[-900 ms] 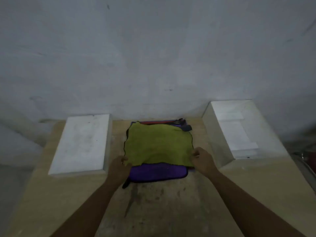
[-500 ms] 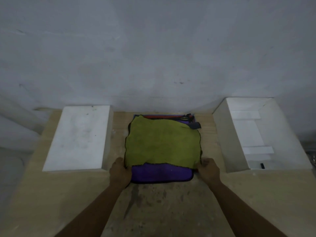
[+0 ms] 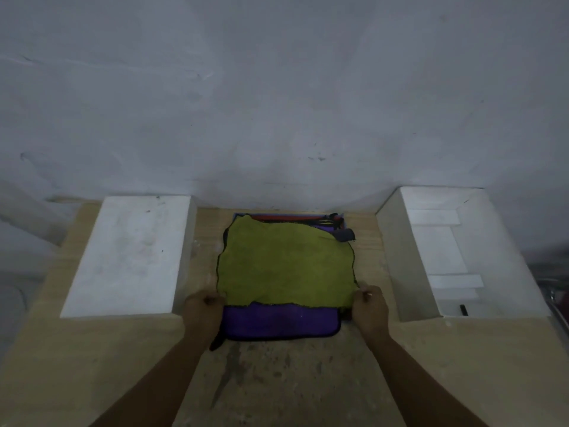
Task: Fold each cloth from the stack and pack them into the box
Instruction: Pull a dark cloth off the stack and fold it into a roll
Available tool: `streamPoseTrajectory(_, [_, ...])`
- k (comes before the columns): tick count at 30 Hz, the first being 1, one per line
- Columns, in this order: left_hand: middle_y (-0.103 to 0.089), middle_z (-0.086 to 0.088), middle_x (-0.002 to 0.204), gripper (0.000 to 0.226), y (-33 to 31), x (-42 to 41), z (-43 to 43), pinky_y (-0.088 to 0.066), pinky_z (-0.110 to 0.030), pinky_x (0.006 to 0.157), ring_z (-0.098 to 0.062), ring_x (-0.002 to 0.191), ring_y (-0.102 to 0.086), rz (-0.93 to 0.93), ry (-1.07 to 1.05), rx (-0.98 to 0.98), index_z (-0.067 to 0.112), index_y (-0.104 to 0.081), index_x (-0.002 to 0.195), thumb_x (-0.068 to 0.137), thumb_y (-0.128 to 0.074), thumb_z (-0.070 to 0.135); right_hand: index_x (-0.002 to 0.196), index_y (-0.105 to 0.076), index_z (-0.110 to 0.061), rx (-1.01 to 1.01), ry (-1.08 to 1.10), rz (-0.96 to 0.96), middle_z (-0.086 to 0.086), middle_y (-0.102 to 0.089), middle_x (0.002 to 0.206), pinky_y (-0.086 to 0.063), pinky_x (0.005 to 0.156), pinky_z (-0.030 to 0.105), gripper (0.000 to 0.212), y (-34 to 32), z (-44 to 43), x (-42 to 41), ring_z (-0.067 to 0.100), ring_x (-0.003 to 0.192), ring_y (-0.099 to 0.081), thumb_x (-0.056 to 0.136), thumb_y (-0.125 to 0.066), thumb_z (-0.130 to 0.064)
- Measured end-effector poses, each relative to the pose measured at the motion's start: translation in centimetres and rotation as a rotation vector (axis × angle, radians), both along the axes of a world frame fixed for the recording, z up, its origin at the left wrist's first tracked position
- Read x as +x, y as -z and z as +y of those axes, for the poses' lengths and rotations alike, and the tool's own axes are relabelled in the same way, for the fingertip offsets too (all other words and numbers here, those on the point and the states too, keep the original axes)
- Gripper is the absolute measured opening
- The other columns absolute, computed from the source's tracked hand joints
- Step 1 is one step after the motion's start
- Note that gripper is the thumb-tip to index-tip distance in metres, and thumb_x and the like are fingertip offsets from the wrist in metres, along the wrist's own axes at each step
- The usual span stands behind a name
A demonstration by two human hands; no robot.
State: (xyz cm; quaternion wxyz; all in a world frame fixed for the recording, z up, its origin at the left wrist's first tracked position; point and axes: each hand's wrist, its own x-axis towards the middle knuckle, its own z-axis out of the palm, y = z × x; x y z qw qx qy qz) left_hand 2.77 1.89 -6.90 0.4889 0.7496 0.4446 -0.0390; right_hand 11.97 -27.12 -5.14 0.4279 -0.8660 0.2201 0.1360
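Observation:
A stack of cloths lies in the middle of the wooden table, against the wall. On top is a yellow-green cloth (image 3: 286,266) with a dark hem. Under it a purple cloth (image 3: 278,322) sticks out toward me, and red and grey edges show at the far side. My left hand (image 3: 203,312) pinches the green cloth's near left corner. My right hand (image 3: 369,309) pinches its near right corner. The open white box (image 3: 397,263) stands to the right of the stack, with only white inserts inside.
A white box lid (image 3: 129,257) lies upside up to the left of the stack. The grey wall (image 3: 277,103) rises right behind the table. The table (image 3: 277,380) near me is stained and bare. Something metallic shows at the far right edge (image 3: 557,300).
My right hand slid from the green cloth's near edge out to its right corner. Both hands now grip the near corners. The camera view shifted, bringing the box more into sight.

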Motion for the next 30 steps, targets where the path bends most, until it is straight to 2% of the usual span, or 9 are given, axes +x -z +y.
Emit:
streamPoseTrajectory(2, [-0.062,-0.016,0.072,0.018,-0.5,0.2,-0.1,-0.044,-0.035,0.065,-0.033,0.073,-0.059,-0.046,-0.044,-0.039,0.003,-0.059,0.071,0.087,-0.053,0.005,0.102,-0.052,-0.013,0.124,0.063,-0.001,0.017,-0.064,0.103,-0.052,0.076,0.043,0.01,0.0,-0.2,0.1,0.029,0.087,-0.06,0.094,-0.047,-0.016])
streamPoseTrajectory(4, [-0.057,-0.014,0.072,0.018,-1.4,0.3,-0.3,-0.043,-0.036,0.065,-0.029,0.072,-0.055,-0.072,-0.058,-0.067,0.003,-0.053,0.073,0.09,-0.05,0.009,0.096,-0.05,-0.023,0.233,0.105,-0.004,0.018,-0.064,0.102,-0.056,0.074,0.049,0.007,-0.2,-0.5,0.3,0.033,0.085,-0.063,0.093,-0.048,-0.016])
streamPoseTrajectory(8, [-0.058,-0.009,0.08,0.018,-3.9,-0.3,-0.7,-0.048,-0.036,0.073,-0.022,0.076,-0.056,-0.238,-0.16,-0.279,0.013,-0.052,0.076,0.094,-0.053,0.008,0.098,-0.058,-0.018,0.458,0.144,0.011,0.01,-0.062,0.078,-0.043,0.053,0.031,0.013,-2.7,-1.0,0.1,0.02,0.059,-0.053,0.096,-0.046,-0.013])
streamPoseTrajectory(11, [-0.059,-0.01,0.087,0.009,-5.7,-2.0,-0.9,-0.05,-0.03,0.073,-0.019,0.078,-0.057,-0.321,-0.181,-0.431,0.01,-0.056,0.087,0.093,-0.055,0.003,0.088,-0.068,-0.017,0.539,0.033,0.092,0.004,-0.059,0.066,-0.037,0.052,0.026,0.027,-4.1,-2.1,-1.0,0.014,0.049,-0.045,0.098,-0.043,-0.014])
streamPoseTrajectory(15, [-0.062,-0.011,0.086,0.008,-6.1,-6.3,-1.2,-0.049,-0.025,0.059,-0.021,0.076,-0.058,-0.322,-0.146,-0.435,0.004,-0.062,0.091,0.089,-0.058,-0.002,0.09,-0.072,-0.009,0.573,-0.08,0.2,0.007,-0.048,0.066,-0.033,0.057,0.029,0.028,-4.9,-4.4,-3.8,0.016,0.052,-0.037,0.096,-0.045,-0.011])
streamPoseTrajectory(18, [-0.067,-0.015,0.095,0.012,-5.7,-10.0,-1.2,-0.051,-0.03,0.062,-0.027,0.083,-0.063,-0.3,-0.121,-0.45,0.006,-0.067,0.094,0.088,-0.06,-0.002,0.093,-0.073,-0.003,0.565,-0.19,0.261,0.011,-0.045,0.077,-0.034,0.057,0.032,0.028,-4.6,-6.5,-6.0,0.017,0.053,-0.039,0.096,-0.045,-0.008])
streamPoseTrajectory(22, [-0.07,-0.009,0.096,0.022,-5.1,-16.2,-1.7,-0.054,-0.036,0.073,-0.025,0.086,-0.065,-0.215,-0.001,-0.371,0.013,-0.07,0.094,0.077,-0.073,-0.001,0.093,-0.074,-0.002,0.525,-0.378,0.341,0.008,-0.044,0.065,-0.035,0.059,0.03,0.015,-4.5,-9.0,-10.6,0.015,0.055,-0.041,0.089,-0.061,-0.009])
streamPoseTrajectory(27, [-0.07,-0.001,0.097,0.041,-3.6,-22.2,-2.2,-0.056,-0.017,0.065,-0.017,0.088,-0.068,-0.082,0.248,-0.264,0.015,-0.069,0.102,0.068,-0.08,-0.005,0.101,-0.072,-0.011,0.315,-0.621,0.434,0.002,-0.066,0.084,-0.049,0.064,0.02,0.033,-4.0,-11.2,-15.2,0.012,0.074,-0.063,0.07,-0.082,-0.009])
streamPoseTrajectory(30, [-0.069,-0.007,0.094,0.039,-2.9,-24.3,-1.9,-0.055,-0.031,0.069,-0.027,0.083,-0.067,-0.02,0.322,-0.194,0.015,-0.068,0.1,0.073,-0.071,-0.013,0.092,-0.073,-0.011,0.163,-0.73,0.43,-0.009,-0.056,0.057,-0.038,0.049,0.013,0.026,-2.9,-12.4,-16.9,0.0,0.048,-0.051,0.071,-0.076,0.003])
